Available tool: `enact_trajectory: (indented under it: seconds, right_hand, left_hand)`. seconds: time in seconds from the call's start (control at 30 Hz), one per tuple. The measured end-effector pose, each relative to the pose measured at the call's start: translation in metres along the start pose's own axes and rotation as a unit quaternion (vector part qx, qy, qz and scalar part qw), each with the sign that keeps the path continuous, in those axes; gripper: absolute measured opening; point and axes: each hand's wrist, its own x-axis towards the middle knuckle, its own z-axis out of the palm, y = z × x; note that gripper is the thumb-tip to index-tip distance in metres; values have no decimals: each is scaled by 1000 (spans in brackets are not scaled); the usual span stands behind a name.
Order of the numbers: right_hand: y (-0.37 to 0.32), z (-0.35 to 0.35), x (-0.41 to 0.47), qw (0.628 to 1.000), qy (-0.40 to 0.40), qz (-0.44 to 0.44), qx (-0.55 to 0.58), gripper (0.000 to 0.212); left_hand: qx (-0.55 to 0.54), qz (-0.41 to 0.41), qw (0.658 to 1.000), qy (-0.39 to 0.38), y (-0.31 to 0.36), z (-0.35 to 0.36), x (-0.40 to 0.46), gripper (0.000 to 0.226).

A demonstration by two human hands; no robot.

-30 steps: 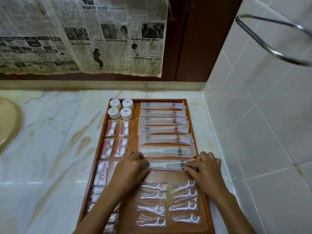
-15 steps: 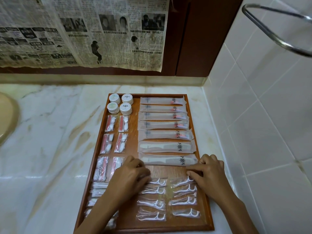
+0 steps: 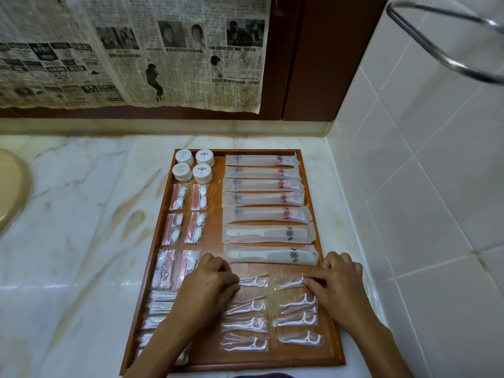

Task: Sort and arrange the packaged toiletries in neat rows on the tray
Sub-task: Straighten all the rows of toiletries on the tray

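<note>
A wooden tray (image 3: 215, 233) lies on the marble counter, filled with rows of packets. Round soap packs (image 3: 193, 165) sit at its far left, toothbrush sleeves (image 3: 263, 184) at the far right, and two packaged combs (image 3: 270, 255) below them. Red-and-white cotton packets (image 3: 185, 214) line the left side. Two columns of packaged floss picks (image 3: 245, 323) fill the near right. My left hand (image 3: 208, 285) pinches the top left floss pick packet (image 3: 253, 281). The fingers of my right hand (image 3: 335, 285) pinch the top right floss pick packet (image 3: 289, 282).
A tiled wall (image 3: 422, 186) rises close to the tray's right edge, with a metal towel ring (image 3: 436, 45) above. Newspaper (image 3: 131, 50) hangs over the dark cabinet behind. A beige basin rim (image 3: 11, 192) shows at far left. Bare marble counter (image 3: 81, 227) lies left of the tray.
Both hands let go of the near comb, which now lies straight under the other one. They drew back toward me onto the top two floss pick packets.
</note>
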Motion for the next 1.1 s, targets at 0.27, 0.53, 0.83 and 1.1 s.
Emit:
enact_trajectory:
  seconds: [0.27, 0.53, 0.83, 1.1]
  right_hand:
    - [-1, 3, 1, 1000, 12, 16, -12, 6]
    - [0, 2, 3, 999, 33, 0, -15, 10]
    - [1, 2, 3, 999, 32, -2, -15, 11]
    - [5, -2, 3, 1000, 22, 7, -15, 11]
  left_hand:
    - [9, -16, 1000, -2, 1, -4, 7, 10]
    - [4, -12, 1000, 0, -1, -4, 9, 9]
    - [-4, -12, 1000, 6, 0, -1, 9, 8]
    - [-10, -10, 1000, 4, 3, -1, 12, 9]
